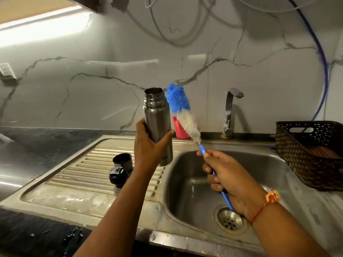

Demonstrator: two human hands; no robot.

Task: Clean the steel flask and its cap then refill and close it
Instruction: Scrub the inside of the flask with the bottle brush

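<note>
My left hand (148, 145) grips the steel flask (157, 119) around its lower body and holds it upright, mouth open, above the edge between drainboard and basin. My right hand (230, 179) holds the blue handle of a bottle brush (182, 110) over the basin. The blue and white bristles point up and left, right beside the flask's neck and outside it. On the drainboard lie the flask's steel cup cap (122, 160) and its black stopper (117, 176), close to my left forearm.
The steel sink basin (189, 193) with its drain (230, 221) lies below my right hand. A tap (231, 110) stands behind it, turned off. A red cup (179, 129) sits at the back rim. A dark woven basket (308, 154) stands on the right counter. The counter's front edge is wet.
</note>
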